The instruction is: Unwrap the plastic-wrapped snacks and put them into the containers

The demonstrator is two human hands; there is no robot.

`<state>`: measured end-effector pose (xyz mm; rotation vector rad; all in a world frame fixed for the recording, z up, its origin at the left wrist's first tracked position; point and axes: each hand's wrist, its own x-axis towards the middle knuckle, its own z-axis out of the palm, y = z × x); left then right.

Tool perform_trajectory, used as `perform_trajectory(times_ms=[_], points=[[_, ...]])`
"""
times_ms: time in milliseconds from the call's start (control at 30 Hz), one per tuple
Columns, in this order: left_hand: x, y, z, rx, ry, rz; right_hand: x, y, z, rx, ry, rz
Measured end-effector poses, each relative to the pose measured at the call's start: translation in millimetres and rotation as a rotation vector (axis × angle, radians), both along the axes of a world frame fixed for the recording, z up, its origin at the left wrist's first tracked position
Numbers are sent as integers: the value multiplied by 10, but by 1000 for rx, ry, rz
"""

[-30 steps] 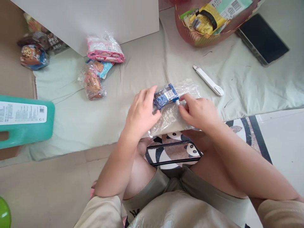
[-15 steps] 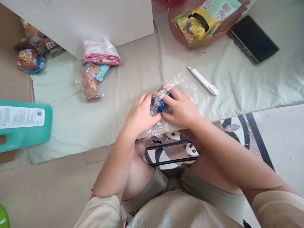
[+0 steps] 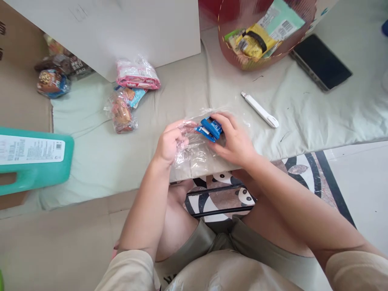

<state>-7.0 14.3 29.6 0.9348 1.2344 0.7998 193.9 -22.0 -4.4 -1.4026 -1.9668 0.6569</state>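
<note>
My left hand [image 3: 172, 141] is closed on the edge of a crinkled clear plastic bag [image 3: 197, 155]. Blue snack packets [image 3: 212, 127], at least two, lie at the bag, and my right hand [image 3: 235, 137] curls its fingers and thumb around them from the right. Some clear film spreads behind and below the packets; whether they are wholly inside the bag I cannot tell. A white box cutter [image 3: 260, 110] lies beyond my right hand on the pale green cloth [image 3: 182, 97].
Pink wafer packs [image 3: 138, 74] and a wrapped bun [image 3: 121, 111] lie to the left. A teal jug [image 3: 36, 161] stands far left by a cardboard box [image 3: 21, 81]. Behind are a white box [image 3: 136, 28], a pinkish bowl of snacks [image 3: 239, 58] and a phone [image 3: 323, 60].
My left hand has drawn away to the left, pulling the clear bag with it. The blue packets now show more openly beside my right hand. The view has shifted slightly.
</note>
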Motion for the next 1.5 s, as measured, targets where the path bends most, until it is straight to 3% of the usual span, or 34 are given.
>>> perform_trajectory(times_ms=[167, 400, 500, 633, 733, 867, 967, 1100, 1200, 1300, 1433, 1500], points=[[-18, -16, 38, -110, -128, -122, 105, 45, 33, -104, 276, 11], [72, -89, -39, -6, -56, -308, 167, 46, 111, -368, 473, -58], [61, -82, -13, -5, -59, -322, 174, 56, 69, -436, 580, -107], [-36, -27, 56, 7, -19, -252, 246, 57, -53, -395, 731, -269], [-121, 1, 99, -47, 13, -231, 344, 39, -36, -303, 752, -415], [-179, 4, 125, -65, 27, -218, 484, 200, 288, -228, 700, -611], [-185, -1, 149, -73, 23, -265, 558, 654, 702, -222, 506, -787], [-201, -7, 171, -88, 17, -321, 617, 1421, 1202, -229, 340, -758], [-250, 2, 159, -113, -20, -356, 618, 1555, 1334, -267, 188, -737], [-312, 25, 149, -101, -66, -417, 557, 1142, 1098, -30, 246, -631], [-359, 30, 184, -82, -111, -513, 443, 375, 406, -80, 471, -326], [-356, 10, 202, -60, -116, -544, 376, 159, 150, -133, 426, -153]])
